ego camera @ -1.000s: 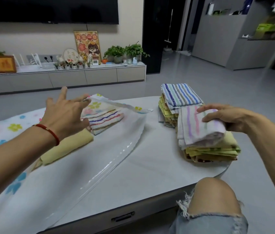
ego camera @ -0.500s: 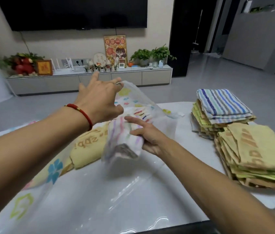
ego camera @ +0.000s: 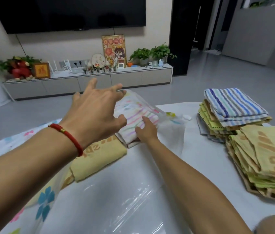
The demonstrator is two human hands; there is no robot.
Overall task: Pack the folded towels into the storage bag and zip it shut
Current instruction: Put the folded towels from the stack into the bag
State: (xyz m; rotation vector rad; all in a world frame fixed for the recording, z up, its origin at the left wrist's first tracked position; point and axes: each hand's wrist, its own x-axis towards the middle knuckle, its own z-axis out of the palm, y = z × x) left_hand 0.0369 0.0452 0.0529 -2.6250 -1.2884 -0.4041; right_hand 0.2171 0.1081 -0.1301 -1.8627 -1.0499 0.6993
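Now inside the storage bag (ego camera: 170, 130) at the worktop's far edge, lifted from the right-hand stacks (ego camera: 259, 157): pastel-striped towel (ego camera: 138, 120), pressed by right hand (ego camera: 146, 130), left hand (ego camera: 96, 112) fingers spread, lifting the flap.

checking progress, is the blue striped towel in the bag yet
No, the blue striped towel tops a stack on the table, outside the storage bag.
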